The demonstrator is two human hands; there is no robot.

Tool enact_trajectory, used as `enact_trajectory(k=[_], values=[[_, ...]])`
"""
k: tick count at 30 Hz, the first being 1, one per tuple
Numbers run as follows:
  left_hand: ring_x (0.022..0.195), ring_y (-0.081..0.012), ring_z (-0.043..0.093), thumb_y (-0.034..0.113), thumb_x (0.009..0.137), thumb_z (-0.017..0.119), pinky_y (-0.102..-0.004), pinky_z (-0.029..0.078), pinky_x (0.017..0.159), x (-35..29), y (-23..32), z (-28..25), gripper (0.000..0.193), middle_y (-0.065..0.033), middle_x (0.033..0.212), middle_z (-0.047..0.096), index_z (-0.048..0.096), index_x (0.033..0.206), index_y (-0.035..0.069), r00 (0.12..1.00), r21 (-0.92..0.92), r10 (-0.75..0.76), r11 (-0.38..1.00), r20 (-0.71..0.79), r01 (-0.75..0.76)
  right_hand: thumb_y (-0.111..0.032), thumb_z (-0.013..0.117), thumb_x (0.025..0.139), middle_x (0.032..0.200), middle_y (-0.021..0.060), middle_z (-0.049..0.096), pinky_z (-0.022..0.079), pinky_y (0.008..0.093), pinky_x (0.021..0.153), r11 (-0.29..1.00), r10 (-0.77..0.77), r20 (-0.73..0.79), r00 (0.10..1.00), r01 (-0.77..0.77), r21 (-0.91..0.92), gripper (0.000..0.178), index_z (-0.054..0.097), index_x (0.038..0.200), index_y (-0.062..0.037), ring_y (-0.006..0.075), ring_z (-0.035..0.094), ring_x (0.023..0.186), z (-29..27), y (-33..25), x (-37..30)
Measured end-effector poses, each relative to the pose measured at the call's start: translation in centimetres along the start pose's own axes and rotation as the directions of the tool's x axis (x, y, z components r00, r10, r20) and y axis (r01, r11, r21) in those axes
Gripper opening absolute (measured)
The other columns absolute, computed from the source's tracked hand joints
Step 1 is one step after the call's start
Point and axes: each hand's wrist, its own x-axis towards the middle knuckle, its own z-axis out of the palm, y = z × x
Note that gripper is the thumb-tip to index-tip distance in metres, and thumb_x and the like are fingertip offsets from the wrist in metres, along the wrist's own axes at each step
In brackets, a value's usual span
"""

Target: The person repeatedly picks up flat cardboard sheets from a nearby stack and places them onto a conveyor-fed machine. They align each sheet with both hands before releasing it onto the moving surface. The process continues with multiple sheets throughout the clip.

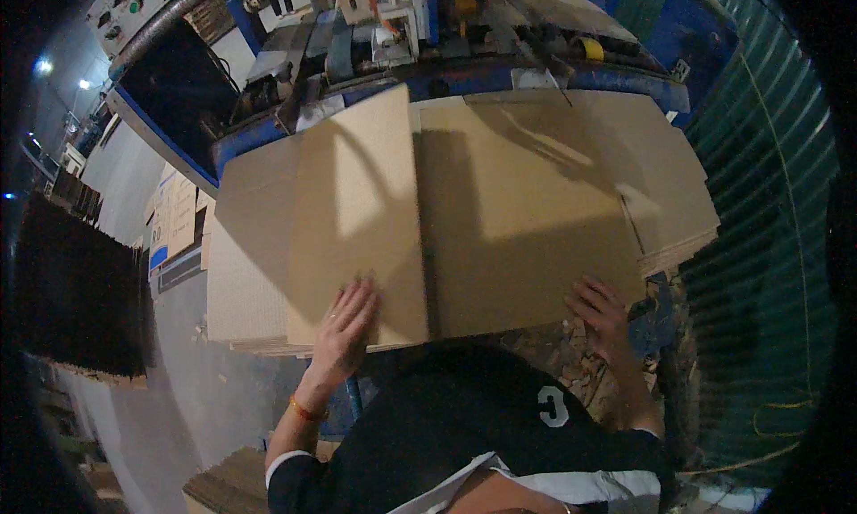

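Observation:
A brown cardboard sheet (527, 246) lies on a stack of flat cardboard in front of me. Its narrower left panel (357, 219) is divided from the wide part by a dark gap or fold line, and its far end stands up slightly. My left hand (346, 325) rests on the near end of that panel, fingers laid out close together. On the near right corner of the sheet lies my right hand (603, 317), its fingers stretched over the board. Its thumb does not show clearly. Neither hand visibly grips anything.
Beyond the cardboard stands a blue machine (411, 76) with rollers and belts. A control panel with buttons (134, 5) is at the far left. Dark stacked cardboard (80, 291) stands left, a green corrugated wall (759, 246) right. Cardboard scraps (580, 367) lie below the near edge.

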Motion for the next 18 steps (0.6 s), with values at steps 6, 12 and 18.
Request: enact_trajectory(k=[6,12,18], values=[[0.129,-0.03,0.035,-0.001,0.069,0.055,-0.0433,0.027,0.107,1.6,-0.3,0.6,0.063,-0.0133,0.137,0.039,0.043,0.13,0.007,0.974,0.18,-0.005,0.983,0.227,-0.037,-0.03,0.062,0.073,0.138,0.0083,0.039,0.026,0.0488,0.105,0.991,-0.077,0.226,0.971,0.099,-0.09,0.055,0.051,0.125,-0.0146,0.0317,0.034,0.127,-1.2,1.7,1.6],[0.128,-0.0298,0.036,0.001,0.068,0.056,-0.0449,0.027,0.107,3.7,-2.8,-0.1,0.066,-0.0128,0.138,0.038,0.041,0.133,0.008,0.998,0.114,0.06,0.991,0.028,-0.062,-0.046,0.067,0.067,0.14,0.0106,0.034,0.025,0.0473,0.106,0.975,-0.037,0.253,0.967,0.091,-0.205,0.071,0.047,0.128,-0.0148,0.0337,0.031,0.128,-0.4,7.2,6.1],[0.127,-0.0307,0.037,0.01,0.076,0.054,-0.0448,0.026,0.107,10.5,-9.6,-0.5,0.058,-0.0151,0.137,0.038,0.042,0.132,0.007,0.989,0.239,0.124,0.966,-0.078,-0.102,-0.062,0.058,0.068,0.141,0.0085,0.032,0.028,0.0481,0.104,0.929,-0.195,0.204,0.959,0.248,-0.275,0.077,0.044,0.13,-0.0179,0.0348,0.03,0.128,0.8,7.3,14.8]])
